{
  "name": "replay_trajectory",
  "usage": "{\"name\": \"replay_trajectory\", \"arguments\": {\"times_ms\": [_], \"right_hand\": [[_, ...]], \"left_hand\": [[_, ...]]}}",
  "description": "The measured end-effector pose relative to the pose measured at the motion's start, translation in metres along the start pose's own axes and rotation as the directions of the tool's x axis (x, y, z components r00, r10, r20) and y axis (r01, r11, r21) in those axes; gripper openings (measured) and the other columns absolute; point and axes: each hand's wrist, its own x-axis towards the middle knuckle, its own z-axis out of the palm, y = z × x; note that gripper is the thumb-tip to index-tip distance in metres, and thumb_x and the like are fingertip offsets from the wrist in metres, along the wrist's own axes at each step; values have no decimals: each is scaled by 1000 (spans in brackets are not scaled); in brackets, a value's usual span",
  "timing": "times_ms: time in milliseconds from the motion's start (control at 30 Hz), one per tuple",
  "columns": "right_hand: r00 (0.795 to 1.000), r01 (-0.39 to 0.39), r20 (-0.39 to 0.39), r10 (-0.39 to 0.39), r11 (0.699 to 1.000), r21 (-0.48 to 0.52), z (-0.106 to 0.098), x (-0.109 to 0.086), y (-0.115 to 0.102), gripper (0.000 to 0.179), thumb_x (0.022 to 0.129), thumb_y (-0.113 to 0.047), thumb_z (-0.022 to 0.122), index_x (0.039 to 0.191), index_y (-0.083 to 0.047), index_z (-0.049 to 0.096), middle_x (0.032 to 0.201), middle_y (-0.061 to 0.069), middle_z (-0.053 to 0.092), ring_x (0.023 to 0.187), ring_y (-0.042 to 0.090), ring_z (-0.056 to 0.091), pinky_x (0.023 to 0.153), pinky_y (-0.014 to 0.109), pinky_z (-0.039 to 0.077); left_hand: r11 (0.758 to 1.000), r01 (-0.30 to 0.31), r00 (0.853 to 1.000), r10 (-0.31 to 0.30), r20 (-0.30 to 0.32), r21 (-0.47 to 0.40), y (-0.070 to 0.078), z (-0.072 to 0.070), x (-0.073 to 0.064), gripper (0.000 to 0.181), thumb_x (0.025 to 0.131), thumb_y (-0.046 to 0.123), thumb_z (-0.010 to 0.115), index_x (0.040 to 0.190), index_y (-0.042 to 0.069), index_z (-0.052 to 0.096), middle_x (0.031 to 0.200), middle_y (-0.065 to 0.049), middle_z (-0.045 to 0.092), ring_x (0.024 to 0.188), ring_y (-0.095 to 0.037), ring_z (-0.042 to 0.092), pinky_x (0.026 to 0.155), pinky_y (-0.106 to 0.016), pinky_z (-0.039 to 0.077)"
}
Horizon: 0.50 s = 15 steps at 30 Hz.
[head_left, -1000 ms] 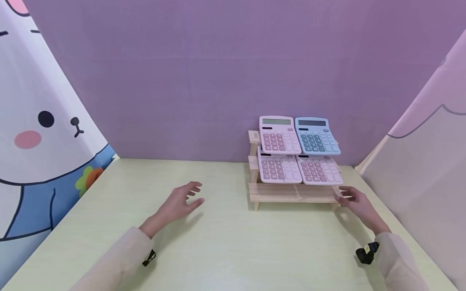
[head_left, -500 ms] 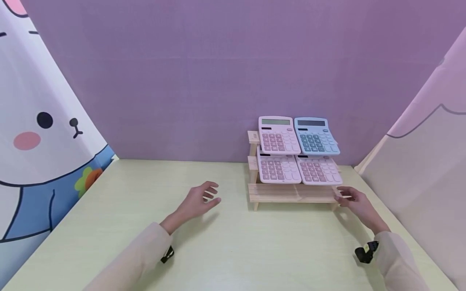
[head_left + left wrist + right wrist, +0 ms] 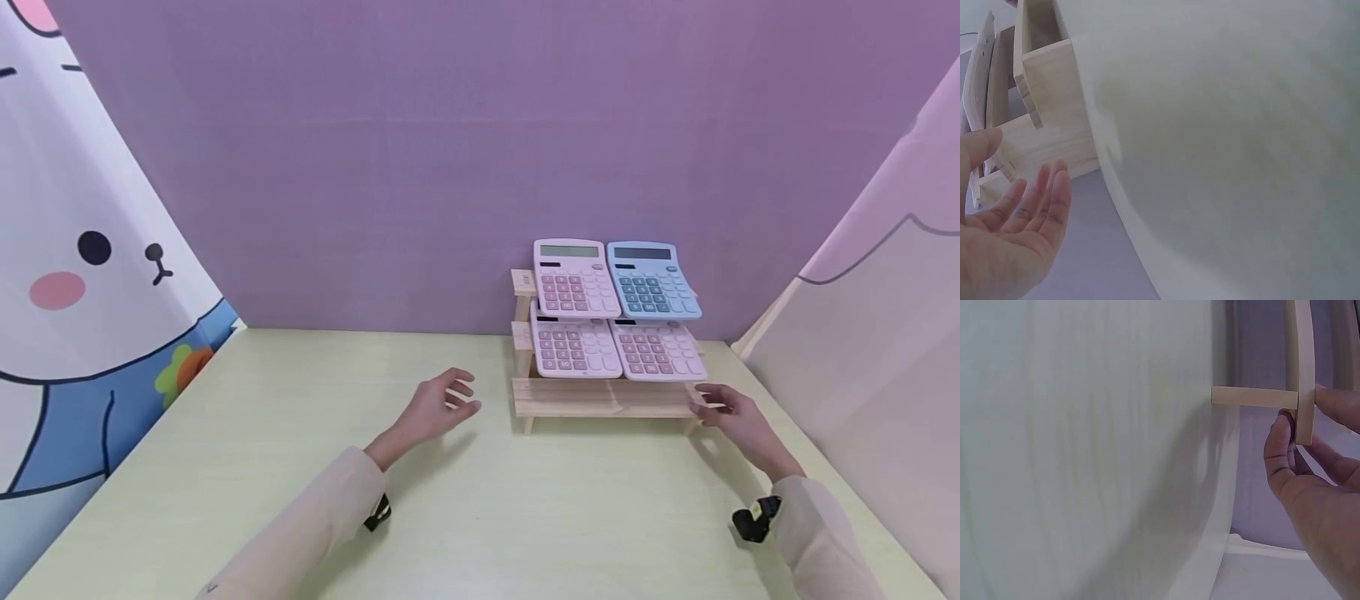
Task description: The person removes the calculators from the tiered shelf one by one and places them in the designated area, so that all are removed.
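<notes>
Four calculators (image 3: 606,302) may slide on this likely stiff, light rack (image 3: 600,398); your right hand (image 3: 738,421) pinches its low right end, your loosely spread left hand (image 3: 433,408) suits the other.

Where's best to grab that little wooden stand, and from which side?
Probably by the ends of the lowest shelf, one hand from each side. Both ends jut past the legs, giving an edge to pinch, and the calculators sit on the upper tiers. The right hand pinches the right end; the left hand is open, short of the left end.
</notes>
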Motion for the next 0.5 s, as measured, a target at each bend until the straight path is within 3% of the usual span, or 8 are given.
{"name": "replay_trajectory", "arguments": {"times_ms": [267, 500], "right_hand": [[1000, -25, 6, 25, 1000, -2, 0, 0, -2, 48, 92, -13, 51, 129, 13, 34, 117, 31, 47, 80, -3, 54, 69, 18, 52], [1000, -20, 1, 20, 1000, -16, 1, -2, -4, 48, 92, -13, 50, 129, 13, 35, 118, 32, 47, 80, -3, 54, 70, 17, 51]], "left_hand": [[999, 39, 999, -39, -6, -33, 8, 11, 14, 40, 82, 19, 67, 117, 4, 54, 101, -15, 67, 86, -27, 66, 72, -29, 58], [991, 93, 996, -92, 12, -93, 11, 21, 24, 45, 82, 18, 68, 119, 0, 52, 100, -15, 67, 87, -28, 66, 68, -28, 58]]}}
